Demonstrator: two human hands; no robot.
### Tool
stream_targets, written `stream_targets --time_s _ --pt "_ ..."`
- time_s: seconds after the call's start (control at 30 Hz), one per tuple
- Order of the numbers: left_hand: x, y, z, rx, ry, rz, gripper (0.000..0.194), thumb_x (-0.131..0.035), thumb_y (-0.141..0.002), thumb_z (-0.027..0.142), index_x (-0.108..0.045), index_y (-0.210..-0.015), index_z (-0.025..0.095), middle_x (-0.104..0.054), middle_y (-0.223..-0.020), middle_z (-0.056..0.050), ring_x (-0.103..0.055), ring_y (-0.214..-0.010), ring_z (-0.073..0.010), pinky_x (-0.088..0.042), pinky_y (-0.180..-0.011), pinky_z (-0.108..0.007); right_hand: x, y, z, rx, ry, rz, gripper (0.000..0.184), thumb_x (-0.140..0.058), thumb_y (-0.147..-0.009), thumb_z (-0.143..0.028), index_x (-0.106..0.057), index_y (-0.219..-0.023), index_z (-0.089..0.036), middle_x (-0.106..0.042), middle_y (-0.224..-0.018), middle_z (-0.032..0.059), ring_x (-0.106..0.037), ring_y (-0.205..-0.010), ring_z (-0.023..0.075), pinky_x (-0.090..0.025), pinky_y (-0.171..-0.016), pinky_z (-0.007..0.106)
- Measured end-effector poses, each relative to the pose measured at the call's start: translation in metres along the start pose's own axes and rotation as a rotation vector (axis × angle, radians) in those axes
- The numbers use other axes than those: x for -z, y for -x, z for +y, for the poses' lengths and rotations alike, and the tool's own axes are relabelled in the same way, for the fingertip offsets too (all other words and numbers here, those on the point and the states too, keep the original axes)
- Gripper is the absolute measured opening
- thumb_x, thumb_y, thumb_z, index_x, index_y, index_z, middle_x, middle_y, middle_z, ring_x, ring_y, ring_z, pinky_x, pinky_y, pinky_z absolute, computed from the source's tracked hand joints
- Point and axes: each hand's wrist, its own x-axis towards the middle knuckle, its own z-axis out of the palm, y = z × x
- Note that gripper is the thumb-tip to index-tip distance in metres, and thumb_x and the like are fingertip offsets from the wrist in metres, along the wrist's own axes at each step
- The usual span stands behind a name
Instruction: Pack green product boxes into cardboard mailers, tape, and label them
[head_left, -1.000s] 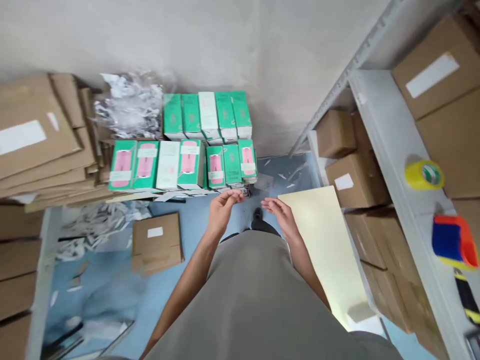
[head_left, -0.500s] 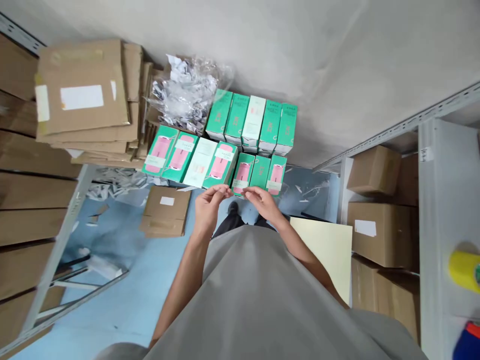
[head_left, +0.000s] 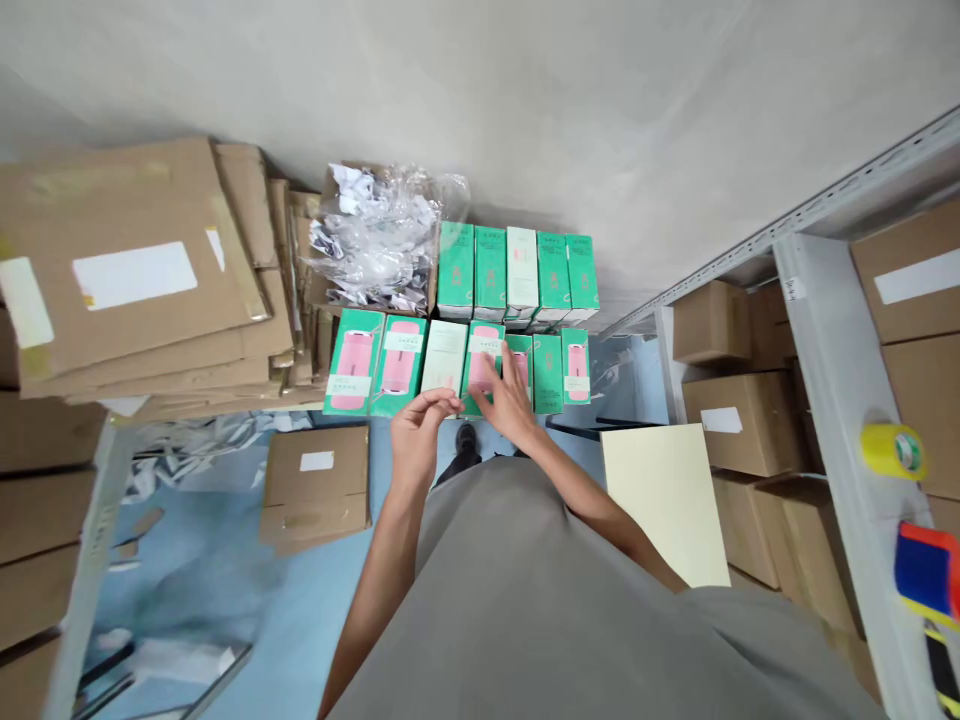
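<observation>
Green boxes with pink pictures (head_left: 350, 365) stand in a front row, with a white-sided box (head_left: 444, 360) among them. Behind them is a second row of green boxes (head_left: 456, 265) around another white-sided box (head_left: 522, 270). My left hand (head_left: 417, 435) is closed in a pinch just in front of the white-sided box in the front row; whatever its fingertips hold is too small to make out. Fingers apart, my right hand (head_left: 514, 405) reaches over a green box with a pink picture (head_left: 486, 345); whether it touches the box I cannot tell.
Flattened cartons (head_left: 135, 275) are piled at the left, beside a carton of crumpled paper and plastic (head_left: 379, 235). Another flattened carton (head_left: 319, 480) lies on the floor. At the right stand shelves of cartons (head_left: 735, 420), a pale board (head_left: 664, 500) and yellow tape (head_left: 892, 450).
My right hand has parted from near my left and spread its fingers over the front boxes. My left hand keeps its pinch. The view has shifted, so the boxes appear lower.
</observation>
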Motion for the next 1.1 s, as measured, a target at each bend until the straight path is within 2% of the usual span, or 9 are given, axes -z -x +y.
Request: stream_targets --time_s 0.17,0.37,0.47,0.6,0.67,0.73,0.83,0.93,1.1 --pt "0.025 -0.016 0.008 0.045 0.020 -0.100 0.022 -0.089 -0.080 0.040 -0.088 -0.091 0.021 -0.080 -0.085 -0.005 -0.075 -0.085 -0.0204 -0.063 -0.089 -0.036 -0.001 0.006 -0.022 -0.238 0.078 0.059 0.084 -0.068 -0.111 -0.064 -0.048 -0.178 -0.018 -0.032 -0.191 0.0244 -0.030 -0.180 0.0444 -0.044 -0.137 0.065" --pt "0.033 -0.028 0.018 0.040 0.009 -0.200 0.037 -0.097 -0.080 0.052 -0.091 -0.098 0.021 -0.085 -0.098 -0.009 -0.078 -0.090 -0.0221 -0.066 -0.092 -0.039 0.005 0.000 -0.050 -0.436 0.108 0.010 0.080 -0.070 -0.107 -0.044 -0.041 -0.178 -0.020 -0.041 -0.184 0.0266 -0.062 -0.157 0.0475 -0.064 -0.114 0.066" --pt "0.033 -0.030 0.023 0.046 -0.017 -0.218 0.038 -0.099 -0.077 0.050 -0.092 -0.102 0.021 -0.088 -0.101 -0.010 -0.079 -0.087 -0.0220 -0.066 -0.090 -0.039 0.005 -0.004 -0.053 -0.454 0.048 0.011 0.088 -0.075 -0.102 -0.043 -0.040 -0.179 -0.019 -0.057 -0.172 0.0260 -0.071 -0.145 0.0460 -0.063 -0.114 0.065" --pt "0.026 -0.031 0.026 0.042 -0.036 -0.209 0.045 -0.102 -0.074 0.049 -0.092 -0.107 0.021 -0.089 -0.101 -0.011 -0.080 -0.085 -0.0228 -0.066 -0.090 -0.041 0.007 -0.003 -0.032 -0.455 -0.178 0.149 0.092 -0.080 -0.095 -0.040 -0.044 -0.177 -0.020 -0.058 -0.175 0.0207 -0.061 -0.159 0.0413 -0.053 -0.131 0.060" --pt "0.018 -0.032 0.025 0.040 -0.046 -0.215 0.047 -0.105 -0.068 0.048 -0.091 -0.104 0.021 -0.088 -0.097 -0.010 -0.081 -0.087 -0.0245 -0.067 -0.090 -0.042 0.012 0.006 -0.014 -0.464 -0.395 0.238 0.089 -0.081 -0.091 -0.041 -0.051 -0.172 -0.021 -0.058 -0.176 0.0182 -0.059 -0.161 0.0392 -0.050 -0.133 0.057" --pt "0.007 -0.035 0.023 0.041 -0.076 -0.251 0.049 -0.107 -0.065 0.049 -0.090 -0.101 0.022 -0.087 -0.092 -0.008 -0.081 -0.089 -0.0253 -0.066 -0.088 -0.041 0.020 0.023 0.004 -0.493 -0.640 0.325 0.088 -0.081 -0.088 -0.045 -0.054 -0.169 -0.022 -0.064 -0.171 0.0172 -0.065 -0.154 0.0383 -0.056 -0.127 0.056" --pt "-0.017 -0.037 0.015 0.055 -0.134 -0.363 0.047 -0.103 -0.073 0.057 -0.089 -0.102 0.022 -0.083 -0.088 -0.006 -0.079 -0.084 -0.0230 -0.064 -0.083 -0.038 0.037 0.064 0.021 -0.534 -0.936 0.472 0.089 -0.080 -0.088 -0.052 -0.052 -0.168 -0.026 -0.075 -0.155 0.0138 -0.074 -0.140 0.0363 -0.064 -0.115 0.053" --pt "-0.051 -0.035 0.000 0.087 -0.151 -0.560 0.044 -0.096 -0.084 0.059 -0.088 -0.107 0.023 -0.077 -0.083 -0.003 -0.070 -0.073 -0.0172 -0.059 -0.073 -0.032 0.056 0.114 0.026 -0.566 -1.093 0.648 0.087 -0.081 -0.088 -0.056 -0.053 -0.166 -0.030 -0.082 -0.142 0.0089 -0.078 -0.131 0.0348 -0.066 -0.107 0.051" --pt "-0.117 -0.009 -0.033 0.196 -0.140 -0.935 0.041 -0.085 -0.098 0.058 -0.085 -0.124 0.026 -0.049 -0.060 0.007 -0.045 -0.052 -0.0117 -0.046 -0.056 -0.027 0.079 0.195 0.032 -0.635 -1.211 1.030 0.083 -0.080 -0.087 -0.061 -0.056 -0.159 -0.029 -0.084 -0.137 0.0081 -0.078 -0.131 0.0360 -0.067 -0.105 0.050"
